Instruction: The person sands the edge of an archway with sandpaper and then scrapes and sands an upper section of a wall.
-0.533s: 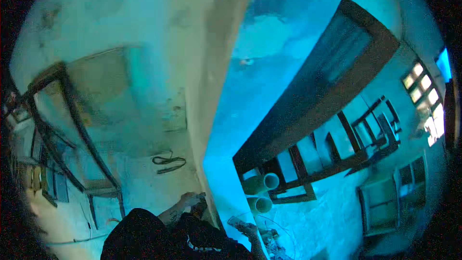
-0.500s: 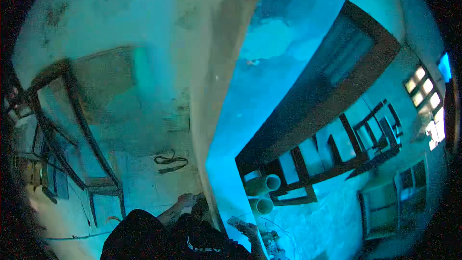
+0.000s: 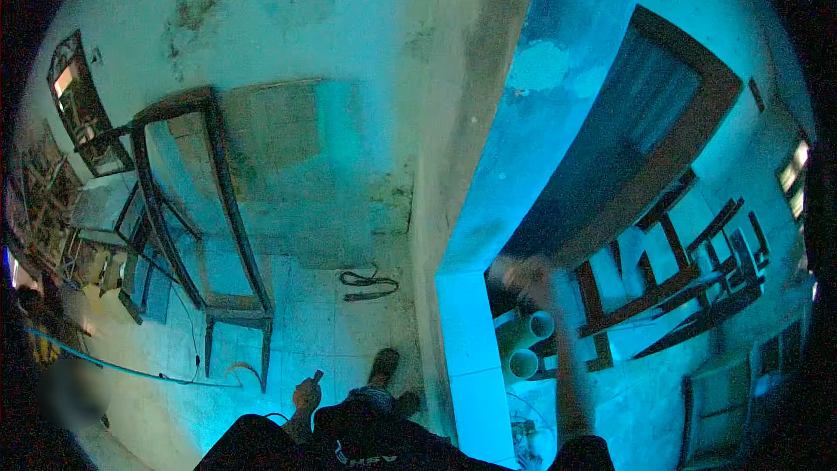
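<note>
Held in the left hand's grip (image 3: 303,396), fingers closed around it, is a small dark object (image 3: 317,376), its end pointed upward above the pale tiled floor (image 3: 305,331). What the object is cannot be made out. The right hand (image 3: 521,279) is stretched far forward beyond the low wall (image 3: 472,375), near the lower end of a large dark framed panel (image 3: 602,170); it is blurred, and whether its grip is open or closed cannot be told. Just below that hand, two pale tubes (image 3: 525,330) are seen with their round open ends turned toward the right forearm. Dark wooden frames (image 3: 595,296) are crowded together to the right of the forearm. On the left side, a tall dark wooden frame with legs (image 3: 228,201) is stood on the floor, and a looped dark cord (image 3: 370,283) is laid between it and the wall. A thin hose (image 3: 131,371) is stretched across the floor at the lower left.
</note>
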Available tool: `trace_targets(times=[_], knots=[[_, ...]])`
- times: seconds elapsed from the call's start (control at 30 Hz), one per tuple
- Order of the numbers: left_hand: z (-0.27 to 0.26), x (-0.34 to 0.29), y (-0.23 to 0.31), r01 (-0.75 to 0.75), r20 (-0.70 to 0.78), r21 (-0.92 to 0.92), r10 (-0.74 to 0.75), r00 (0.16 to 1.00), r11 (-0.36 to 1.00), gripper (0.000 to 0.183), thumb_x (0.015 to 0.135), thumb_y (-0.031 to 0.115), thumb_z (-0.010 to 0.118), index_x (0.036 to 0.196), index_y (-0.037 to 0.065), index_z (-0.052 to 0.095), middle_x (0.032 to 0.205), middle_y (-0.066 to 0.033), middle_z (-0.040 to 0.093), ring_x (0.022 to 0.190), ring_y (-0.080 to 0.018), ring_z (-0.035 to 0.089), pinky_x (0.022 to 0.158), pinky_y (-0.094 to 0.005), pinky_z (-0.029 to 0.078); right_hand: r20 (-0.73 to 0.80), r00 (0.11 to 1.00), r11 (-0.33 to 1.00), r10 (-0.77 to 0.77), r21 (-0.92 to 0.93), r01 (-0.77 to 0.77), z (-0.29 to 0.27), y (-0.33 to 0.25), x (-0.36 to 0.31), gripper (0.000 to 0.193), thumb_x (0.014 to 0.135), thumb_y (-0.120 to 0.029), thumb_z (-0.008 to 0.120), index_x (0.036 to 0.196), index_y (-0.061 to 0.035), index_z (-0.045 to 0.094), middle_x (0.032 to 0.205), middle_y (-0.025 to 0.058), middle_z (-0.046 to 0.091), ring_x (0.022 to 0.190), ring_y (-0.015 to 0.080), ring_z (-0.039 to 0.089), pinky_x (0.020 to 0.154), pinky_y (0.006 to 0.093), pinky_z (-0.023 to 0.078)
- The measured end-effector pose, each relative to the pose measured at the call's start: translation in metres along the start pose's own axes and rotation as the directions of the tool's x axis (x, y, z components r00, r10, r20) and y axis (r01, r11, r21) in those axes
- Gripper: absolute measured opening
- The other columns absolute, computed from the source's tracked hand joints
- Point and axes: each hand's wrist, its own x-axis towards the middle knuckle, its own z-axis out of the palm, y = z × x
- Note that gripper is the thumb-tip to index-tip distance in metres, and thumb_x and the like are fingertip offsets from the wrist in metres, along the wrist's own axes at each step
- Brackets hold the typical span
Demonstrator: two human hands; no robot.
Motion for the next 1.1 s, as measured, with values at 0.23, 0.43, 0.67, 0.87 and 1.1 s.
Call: trace_targets(times=[0.23, 0.43, 0.67, 0.87, 1.1], knots=[[-0.024, 0.004, 0.014, -0.054, -0.151, 0.021, 0.057, 0.987, 0.998, 0.023, 0.081, 0.03, 0.047, 0.082, 0.008, 0.055, 0.069, -0.0174, 0.059, 0.063, -0.0387, 0.057, 0.053, -0.0493, 0.045, -0.828, -0.117, 0.835, -0.548, -0.532, -0.143, -0.153, -0.21, -0.003, 0.031, 0.081, -0.025, 0.058, 0.096, 0.0014, 0.058, 0.095, 0.018, 0.059, 0.083, 0.028, 0.057, 0.074, 0.0362, 0.048], [-0.063, -0.01, 0.027, -0.072, -0.192, 0.074, 0.085, 0.978, 0.995, 0.022, 0.081, 0.03, 0.049, 0.082, 0.008, 0.052, 0.064, -0.0172, 0.058, 0.059, -0.0384, 0.057, 0.051, -0.0492, 0.045, -0.872, 0.26, 0.842, -0.414, -0.475, -0.256, -0.041, -0.082, 0.082, 0.023, 0.081, -0.02, 0.054, 0.09, 0.0001, 0.058, 0.084, 0.0168, 0.06, 0.072, 0.0279, 0.058, 0.065, 0.0362, 0.047], [-0.063, -0.041, -0.048, 0.343, -0.019, 0.023, -0.342, 0.939, 0.939, 0.023, 0.076, 0.029, 0.051, 0.084, 0.008, 0.055, 0.079, -0.0194, 0.059, 0.073, -0.0389, 0.057, 0.06, -0.0498, 0.045, -0.348, 0.927, 0.846, 0.144, -0.443, -0.297, 0.275, 0.069, -0.04, 0.032, 0.08, -0.036, 0.053, 0.074, -0.005, 0.057, 0.063, 0.0111, 0.055, 0.056, 0.0254, 0.052, 0.064, 0.0387, 0.044], [-0.054, -0.033, -0.086, 0.374, -0.102, 0.007, -0.371, 0.923, 0.928, 0.023, 0.074, 0.026, 0.053, 0.077, 0.003, 0.058, 0.076, -0.0189, 0.06, 0.068, -0.0376, 0.058, 0.059, -0.0478, 0.046, -0.096, 0.64, -0.02, -0.762, -0.985, -0.172, 0.388, 0.255, -0.131, 0.028, 0.081, -0.032, 0.052, 0.089, -0.0052, 0.054, 0.075, 0.0094, 0.054, 0.066, 0.019, 0.05, 0.064, 0.0328, 0.043], [-0.054, 0.121, -0.069, 0.375, 0.022, -0.695, -0.503, 0.864, 0.614, 0.022, 0.073, 0.023, 0.054, 0.082, 0.004, 0.061, 0.073, -0.0176, 0.06, 0.068, -0.0313, 0.06, 0.055, -0.0424, 0.046, 0.879, 0.474, -0.637, 0.055, 0.396, -0.661, 0.356, 0.269, -0.028, 0.032, 0.082, -0.03, 0.052, 0.103, -0.0057, 0.05, 0.087, 0.0076, 0.054, 0.074, 0.0129, 0.05, 0.063, 0.0286, 0.043]])
